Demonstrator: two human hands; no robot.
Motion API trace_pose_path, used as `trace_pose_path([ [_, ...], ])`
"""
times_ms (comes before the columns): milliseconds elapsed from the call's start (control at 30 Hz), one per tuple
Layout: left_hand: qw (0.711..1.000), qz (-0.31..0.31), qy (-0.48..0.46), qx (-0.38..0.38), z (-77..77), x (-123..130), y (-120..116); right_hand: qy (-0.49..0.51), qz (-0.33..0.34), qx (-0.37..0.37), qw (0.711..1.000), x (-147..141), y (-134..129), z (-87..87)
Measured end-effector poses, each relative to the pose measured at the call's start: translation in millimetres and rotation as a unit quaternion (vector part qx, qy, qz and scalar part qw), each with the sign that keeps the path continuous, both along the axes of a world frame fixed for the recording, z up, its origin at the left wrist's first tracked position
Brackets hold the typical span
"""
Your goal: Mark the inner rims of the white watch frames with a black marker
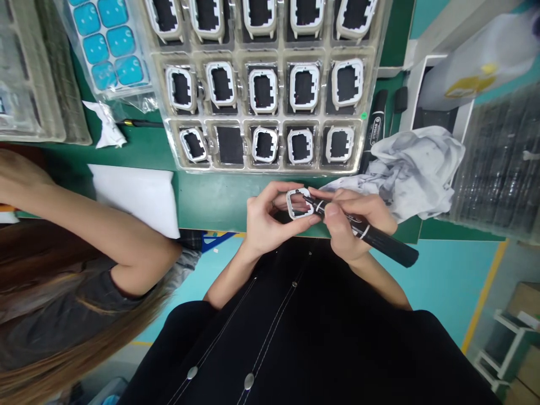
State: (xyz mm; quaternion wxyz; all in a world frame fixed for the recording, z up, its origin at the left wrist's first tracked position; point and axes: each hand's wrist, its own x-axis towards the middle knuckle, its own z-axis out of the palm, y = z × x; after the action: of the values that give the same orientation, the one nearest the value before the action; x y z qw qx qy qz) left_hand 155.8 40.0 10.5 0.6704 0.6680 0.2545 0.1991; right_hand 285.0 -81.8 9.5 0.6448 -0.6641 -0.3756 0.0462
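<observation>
My left hand (270,220) grips a small white square frame (289,207), thumb below and fingers above, near the table's front edge. In my right hand (348,225) is a black marker pen (390,246), its tip against or very close to the frame's right side. I cannot tell whether the tip touches. Fingers of my right hand also reach the frame's upper edge. Beyond my hands, a clear plastic tray (270,171) holds rows of similar white frames (265,145); one pocket (230,144) in the nearest row has no frame.
A crumpled white cloth (417,169) lies right of my hands, beside another marker (377,121) and a black cap (400,99). A white box (462,121) holds a bottle (485,62). At left are white paper (135,194), blue pieces (113,42) and a co-worker's arm (93,222).
</observation>
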Motion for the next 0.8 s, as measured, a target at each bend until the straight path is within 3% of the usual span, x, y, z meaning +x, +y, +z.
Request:
trace_pose_path([
  [233,0.999,0.020,-0.040,-0.022,-4.4,1,0,0.091,0.036,0.103,0.990,0,3,1.9],
  [533,0.999,0.002,-0.023,-0.029,-7.3,0,0,0.092,0.014,0.112,0.989,1,9,-0.8],
  [800,0.996,-0.018,-0.086,-0.003,-11.3,1,-1,0.123,0.022,0.156,0.980,4,4,-10.2],
])
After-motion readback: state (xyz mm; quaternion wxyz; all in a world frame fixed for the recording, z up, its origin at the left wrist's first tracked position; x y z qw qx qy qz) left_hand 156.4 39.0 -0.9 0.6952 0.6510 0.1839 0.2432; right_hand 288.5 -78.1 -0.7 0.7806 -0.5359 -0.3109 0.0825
